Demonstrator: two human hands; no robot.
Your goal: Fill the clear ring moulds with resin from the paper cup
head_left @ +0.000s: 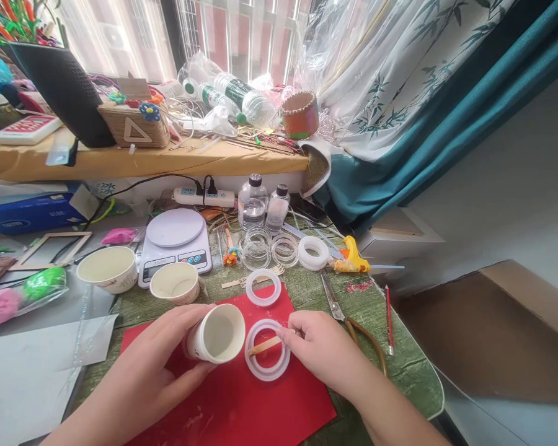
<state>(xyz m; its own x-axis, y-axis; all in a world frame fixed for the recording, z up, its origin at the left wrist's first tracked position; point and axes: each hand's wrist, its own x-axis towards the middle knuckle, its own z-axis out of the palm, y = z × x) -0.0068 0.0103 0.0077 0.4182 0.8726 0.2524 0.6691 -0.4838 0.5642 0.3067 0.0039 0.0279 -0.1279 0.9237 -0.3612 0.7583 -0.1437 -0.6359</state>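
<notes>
My left hand is wrapped round a paper cup, tilted so its mouth faces me. Between the fingers of my right hand is a flat wooden stick, its tip over the near ring-shaped silicone mold. That mold lies on a red sheet, just right of the cup. Another ring mold sits behind it at the sheet's far edge. Beyond my left hand stands a second paper cup.
A kitchen scale, a paper bowl, two clear bottles and stacked clear rings stand farther back. Scissors, a yellow glue gun and a pencil lie right. A cluttered shelf runs behind.
</notes>
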